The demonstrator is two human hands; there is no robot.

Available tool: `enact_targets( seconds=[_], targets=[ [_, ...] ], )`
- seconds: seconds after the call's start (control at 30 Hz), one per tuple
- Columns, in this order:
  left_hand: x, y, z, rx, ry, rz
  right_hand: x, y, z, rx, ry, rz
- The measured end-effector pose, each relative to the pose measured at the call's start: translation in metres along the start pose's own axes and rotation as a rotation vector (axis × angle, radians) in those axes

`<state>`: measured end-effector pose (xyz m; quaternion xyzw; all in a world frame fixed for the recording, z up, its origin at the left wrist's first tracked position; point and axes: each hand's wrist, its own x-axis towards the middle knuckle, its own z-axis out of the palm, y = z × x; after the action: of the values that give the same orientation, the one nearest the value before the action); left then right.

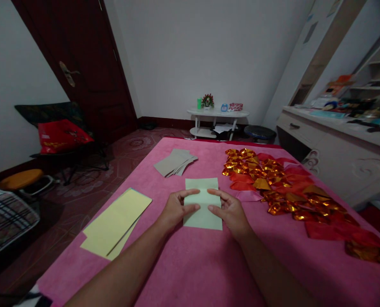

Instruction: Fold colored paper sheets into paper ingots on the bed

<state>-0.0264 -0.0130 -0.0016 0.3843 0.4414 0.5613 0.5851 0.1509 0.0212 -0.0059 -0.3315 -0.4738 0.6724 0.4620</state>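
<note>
A pale green sheet of paper (203,213) lies on the pink cloth (209,264) in front of me, with a fold line across its middle. My left hand (176,209) pinches its left edge between thumb and forefinger. My right hand (228,209) pinches the right edge the same way. Both hands rest on the cloth at the sheet's sides.
A stack of yellow sheets (115,222) lies at the left edge of the cloth. Grey folded papers (175,163) lie further back. Several red and gold foil folded pieces (282,187) spread along the right. A white desk (343,157) stands right; a small white table (217,115) sits by the far wall.
</note>
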Motion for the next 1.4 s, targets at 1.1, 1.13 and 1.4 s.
enact_targets(
  seconds=[1.1, 1.13, 1.4],
  targets=[
    [0.006, -0.009, -0.006, 0.315, 0.1, 0.24, 0.001, -0.002, -0.001, -0.242, 0.174, -0.295],
    [0.005, -0.009, -0.005, 0.307, 0.095, 0.252, 0.002, -0.003, -0.001, -0.218, 0.189, -0.296],
    [0.003, -0.002, -0.001, 0.263, 0.136, 0.237, 0.004, -0.001, -0.003, -0.233, 0.23, -0.265]
  ],
)
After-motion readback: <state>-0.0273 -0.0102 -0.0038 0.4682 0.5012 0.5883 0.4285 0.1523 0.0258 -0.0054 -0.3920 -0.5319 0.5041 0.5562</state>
